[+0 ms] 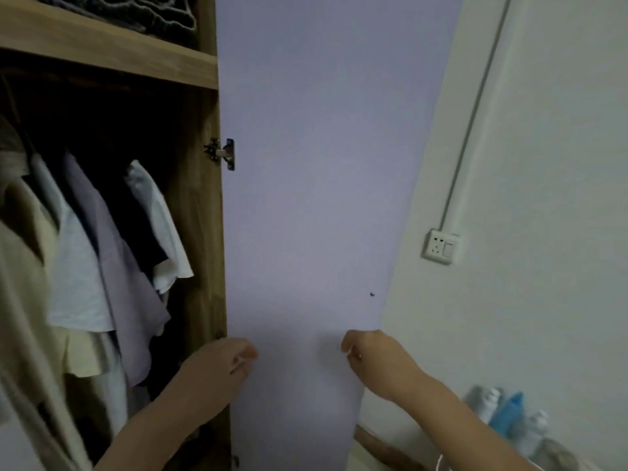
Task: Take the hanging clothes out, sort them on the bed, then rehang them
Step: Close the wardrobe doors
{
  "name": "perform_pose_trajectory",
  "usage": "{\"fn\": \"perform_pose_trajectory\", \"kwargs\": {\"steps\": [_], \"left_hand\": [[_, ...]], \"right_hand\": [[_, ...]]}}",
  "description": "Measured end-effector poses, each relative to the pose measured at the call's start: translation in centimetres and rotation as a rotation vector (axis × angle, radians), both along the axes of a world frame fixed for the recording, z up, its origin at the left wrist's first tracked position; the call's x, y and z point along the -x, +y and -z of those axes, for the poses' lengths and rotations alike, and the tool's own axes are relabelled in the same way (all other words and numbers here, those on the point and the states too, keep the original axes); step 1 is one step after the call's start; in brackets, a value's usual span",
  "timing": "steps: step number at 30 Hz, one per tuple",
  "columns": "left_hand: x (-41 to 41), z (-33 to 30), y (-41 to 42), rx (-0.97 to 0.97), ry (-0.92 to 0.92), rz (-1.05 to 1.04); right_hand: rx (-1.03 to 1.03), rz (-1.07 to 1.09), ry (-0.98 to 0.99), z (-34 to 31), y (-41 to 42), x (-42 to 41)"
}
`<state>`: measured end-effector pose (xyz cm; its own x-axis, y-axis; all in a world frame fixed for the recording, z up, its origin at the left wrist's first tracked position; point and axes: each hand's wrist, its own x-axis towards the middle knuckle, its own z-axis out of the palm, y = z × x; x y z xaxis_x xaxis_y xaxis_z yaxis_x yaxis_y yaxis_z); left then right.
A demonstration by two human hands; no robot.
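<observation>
Left hand (222, 363) loosely curled before the open wardrobe door (316, 198), holding nothing; right hand (372, 358) curled at the door's far edge — actual grasp impossible to tell. Hanging clothes (102, 253) still inside the wardrobe (200, 232), left of door — wall socket (440, 246) beyond.

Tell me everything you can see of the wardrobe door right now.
The wardrobe door is a plain, smooth pale lilac panel, swung wide open, inner face toward the camera. A metal hinge joins it to the wooden frame. A small screw head shows near its free edge, where the right hand is; the left hand is near the hinge side.
</observation>
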<state>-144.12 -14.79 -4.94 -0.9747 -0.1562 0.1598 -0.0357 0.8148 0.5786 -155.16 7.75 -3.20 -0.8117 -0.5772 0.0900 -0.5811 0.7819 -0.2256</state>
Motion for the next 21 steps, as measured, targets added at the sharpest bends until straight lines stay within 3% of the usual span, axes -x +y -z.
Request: {"fn": "perform_pose_trajectory", "kwargs": {"steps": [4,8,15,21], "left_hand": [[2.2,0.0,3.6,0.003,-0.025,0.012],[3.0,0.2,5.9,0.030,-0.016,-0.020],[1.7,1.8,5.5,0.097,-0.043,-0.129],[-1.2,2.4,4.2,0.103,-0.042,-0.215]], "right_hand": [[0.079,0.164,0.084,-1.2,3.8,3.2],[0.342,0.256,0.022,-1.6,4.7,5.9],[0.714,0.083,-0.218,-0.9,2.3,9.2],[0.839,0.081,-0.215,0.2,1.5,8.9]]}}
